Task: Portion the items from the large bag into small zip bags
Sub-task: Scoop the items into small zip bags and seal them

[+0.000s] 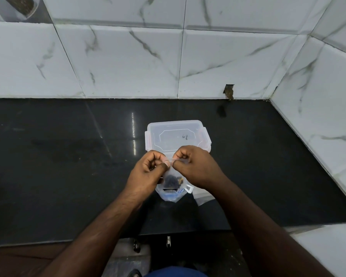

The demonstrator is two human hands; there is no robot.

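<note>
1. The left hand (148,168) and right hand (196,166) each pinch the top edge of a small zip bag (171,179), dark items inside.
2. The large bag (171,194) lies just below both hands; a clear plastic container (176,134) sits beyond them.

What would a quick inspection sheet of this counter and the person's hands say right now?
Surface: dark glossy counter, with smudges and a light reflection.
Job's things: small zip bag with dark pieces inside, held up by its top edge; large bag on the counter below it, partly hidden.
Clutter: clear plastic box with clip lid, standing behind the hands.
Hands: left hand and right hand both pinch the small bag's top strip.
Cables: nothing seen.
Surroundings: white marbled wall tiles behind and to the right; a chipped hole at the tile base.
</note>
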